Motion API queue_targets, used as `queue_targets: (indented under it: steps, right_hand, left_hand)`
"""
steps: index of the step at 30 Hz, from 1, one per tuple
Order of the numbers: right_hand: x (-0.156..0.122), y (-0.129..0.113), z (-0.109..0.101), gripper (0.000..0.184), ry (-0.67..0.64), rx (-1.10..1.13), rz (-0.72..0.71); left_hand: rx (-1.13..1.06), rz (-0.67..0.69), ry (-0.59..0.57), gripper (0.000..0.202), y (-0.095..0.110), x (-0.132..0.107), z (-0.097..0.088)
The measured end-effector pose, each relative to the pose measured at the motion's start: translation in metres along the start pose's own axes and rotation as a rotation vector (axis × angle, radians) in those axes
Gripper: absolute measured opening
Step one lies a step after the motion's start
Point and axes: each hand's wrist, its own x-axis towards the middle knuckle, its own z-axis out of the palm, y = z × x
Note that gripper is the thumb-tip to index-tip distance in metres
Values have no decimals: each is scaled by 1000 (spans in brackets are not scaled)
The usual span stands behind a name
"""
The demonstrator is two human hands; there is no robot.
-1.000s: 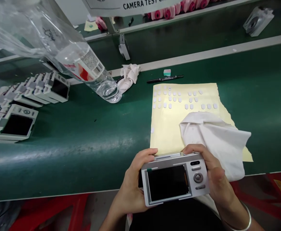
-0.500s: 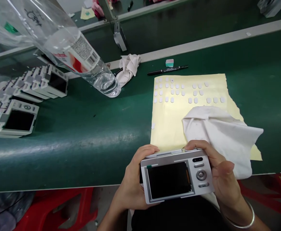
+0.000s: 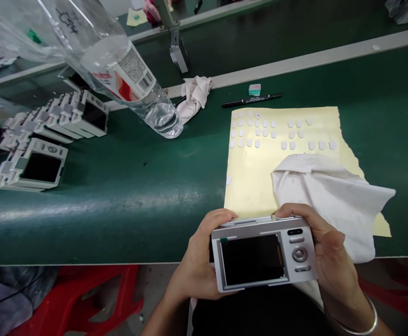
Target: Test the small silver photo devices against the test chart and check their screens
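The person's left hand [image 3: 204,261] curls around one end of a boxy silver camera [image 3: 264,228], gripping it, while the right hand [image 3: 331,254] clasps the other end, thumb raised clear of the buttons. The camera is held at the near edge of the green, softly glossy counter [image 3: 127,200], its rectangular black screen facing up beside a round, ringed dial. Beyond it lies a smooth yellow sheet [image 3: 249,179] with one torn edge, dotted with small rounded white stickers [image 3: 257,144]. A creased white cloth [image 3: 329,191] drapes over the sheet; a slim black marker [image 3: 252,101] lies past it.
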Motion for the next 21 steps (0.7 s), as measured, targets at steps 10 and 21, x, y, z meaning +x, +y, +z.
queue_targets:
  steps: [10, 21]
  right_hand:
    - [-1, 1, -1, 53, 0, 33, 8]
    - [0, -10, 2, 40, -68, 251, 94]
  left_hand:
    - [9, 21, 1, 77, -2, -1, 1]
    - [76, 39, 81, 78, 0, 1, 1]
